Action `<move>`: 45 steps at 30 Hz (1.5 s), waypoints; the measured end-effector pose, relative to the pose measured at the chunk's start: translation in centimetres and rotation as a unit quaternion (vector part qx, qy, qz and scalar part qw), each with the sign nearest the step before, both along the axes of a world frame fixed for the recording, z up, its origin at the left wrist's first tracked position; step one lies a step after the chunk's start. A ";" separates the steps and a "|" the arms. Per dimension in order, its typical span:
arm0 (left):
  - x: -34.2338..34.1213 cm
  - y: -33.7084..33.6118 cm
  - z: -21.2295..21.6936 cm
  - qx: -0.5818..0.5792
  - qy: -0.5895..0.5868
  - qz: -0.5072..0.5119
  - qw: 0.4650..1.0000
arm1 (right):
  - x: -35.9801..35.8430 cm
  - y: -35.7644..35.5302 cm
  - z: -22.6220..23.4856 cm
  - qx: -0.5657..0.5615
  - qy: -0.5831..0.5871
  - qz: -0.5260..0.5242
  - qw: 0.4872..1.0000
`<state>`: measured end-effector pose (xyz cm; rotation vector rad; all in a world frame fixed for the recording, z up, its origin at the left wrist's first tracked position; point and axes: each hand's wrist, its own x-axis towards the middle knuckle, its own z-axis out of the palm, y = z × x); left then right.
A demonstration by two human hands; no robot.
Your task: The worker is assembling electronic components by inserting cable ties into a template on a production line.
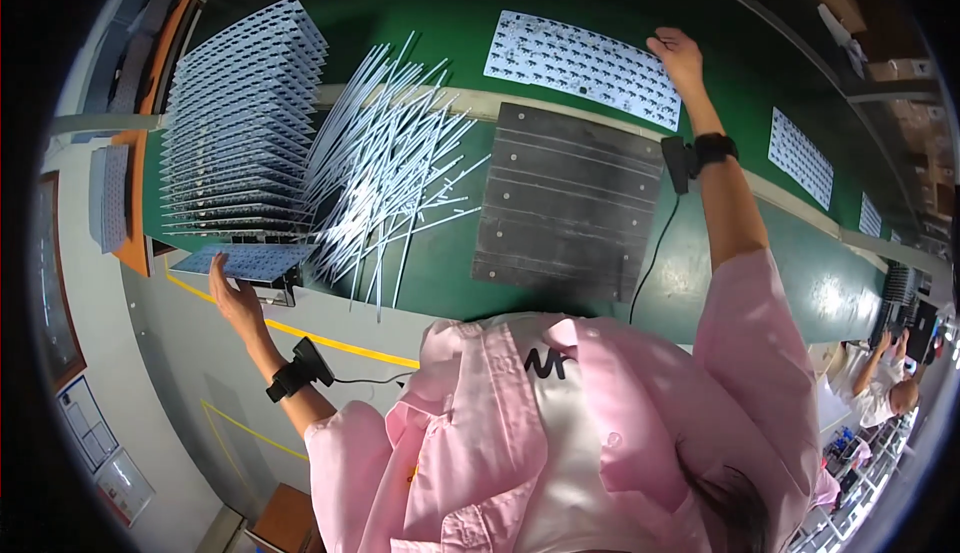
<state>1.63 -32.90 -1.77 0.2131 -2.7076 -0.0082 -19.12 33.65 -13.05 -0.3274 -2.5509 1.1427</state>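
L hand [238,305] clamps nr panel [262,263]; R hand [679,56] at back panel [588,68], fingers curled, can't tell if gripping.

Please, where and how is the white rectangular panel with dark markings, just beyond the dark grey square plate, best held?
The white rectangular panel is probably best pinched at its short right edge, coming from the right: it looks thin and flat-lying, and the right grip is at that end.
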 end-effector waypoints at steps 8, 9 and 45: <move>-2.2 1.7 8.4 -0.043 -0.222 -0.066 0.972 | 11.4 -3.3 11.9 -0.080 0.093 0.075 0.990; -2.4 5.7 10.0 -0.050 -0.225 -0.133 0.964 | 13.3 -4.8 13.5 -0.060 0.108 0.080 0.989; -3.2 22.5 2.6 0.188 -0.197 -0.345 0.898 | 13.7 -11.8 6.3 0.137 -0.153 0.194 0.959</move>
